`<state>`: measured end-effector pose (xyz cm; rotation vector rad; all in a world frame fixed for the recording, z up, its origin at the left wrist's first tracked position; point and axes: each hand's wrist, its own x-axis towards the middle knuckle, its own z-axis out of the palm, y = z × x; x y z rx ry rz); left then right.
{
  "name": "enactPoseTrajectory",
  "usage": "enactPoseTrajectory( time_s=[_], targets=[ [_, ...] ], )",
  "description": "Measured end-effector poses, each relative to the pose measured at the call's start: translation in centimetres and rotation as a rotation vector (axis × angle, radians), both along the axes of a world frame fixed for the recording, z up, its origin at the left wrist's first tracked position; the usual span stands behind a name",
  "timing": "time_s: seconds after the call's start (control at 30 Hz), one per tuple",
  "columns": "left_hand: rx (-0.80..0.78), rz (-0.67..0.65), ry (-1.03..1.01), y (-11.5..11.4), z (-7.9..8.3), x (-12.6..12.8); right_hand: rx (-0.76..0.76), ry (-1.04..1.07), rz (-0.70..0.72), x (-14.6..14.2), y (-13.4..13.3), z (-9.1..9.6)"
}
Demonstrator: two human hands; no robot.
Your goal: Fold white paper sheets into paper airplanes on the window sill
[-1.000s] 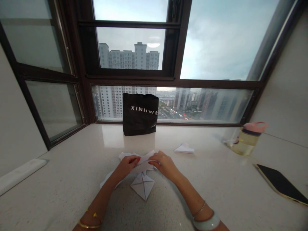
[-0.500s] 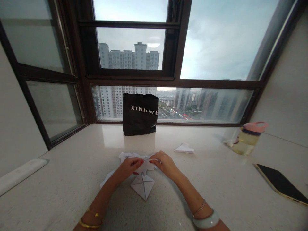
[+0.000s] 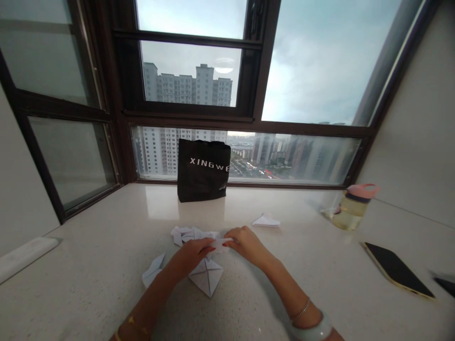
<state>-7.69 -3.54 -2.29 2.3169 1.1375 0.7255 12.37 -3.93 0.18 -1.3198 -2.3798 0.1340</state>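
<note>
My left hand and my right hand meet over a small piece of white paper, fingers pinched on it low over the pale stone counter. A folded white paper square with crossed creases lies just below my hands. A crumpled heap of white folded papers sits behind my left hand. Another folded white piece lies left of my left forearm.
A black paper bag with white letters stands by the window. A folded paper plane lies right of my hands. A bottle with a pink lid and a dark phone are at the right. A white strip lies at far left.
My hands have lowered the white paper toward the counter and drawn closer together. The view has shifted slightly, so everything sits a little further left.
</note>
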Motion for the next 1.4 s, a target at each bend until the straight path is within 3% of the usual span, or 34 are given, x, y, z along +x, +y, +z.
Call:
enactPoseTrajectory(
  time_s=[0.2, 0.37, 0.53, 0.67, 0.9, 1.13, 1.4],
  targets=[
    [0.161, -0.019, 0.315, -1.0, -0.2, 3.7, -0.076, 0.105, -0.054, 3.7, -2.6, -0.2],
    [0.228, -0.036, 0.468, -1.1, -1.6, 6.9, -0.115, 0.154, -0.12, 5.8, -4.5, -2.2],
    [0.213, -0.065, 0.486, -1.3, -1.6, 8.1, -0.192, 0.454, -0.172, 7.5, -4.4, -4.7],
    [0.202, -0.014, 0.443, -1.4, -0.4, 7.0, -0.339, 0.594, -0.237, 11.0, -2.4, -5.9],
    [0.201, 0.146, 0.353, -0.6, 0.4, 2.3, -0.324, 0.469, -0.556, 18.3, 2.5, -4.1],
    [0.186, 0.13, 0.274, -0.1, 0.2, 1.2, -0.273, 0.405, -0.63, 19.4, 5.9, -4.6],
    [0.197, 0.184, 0.322, 0.2, 0.5, 1.0, -0.161, 0.283, -0.673, 19.8, 7.2, -5.3]
  ],
)
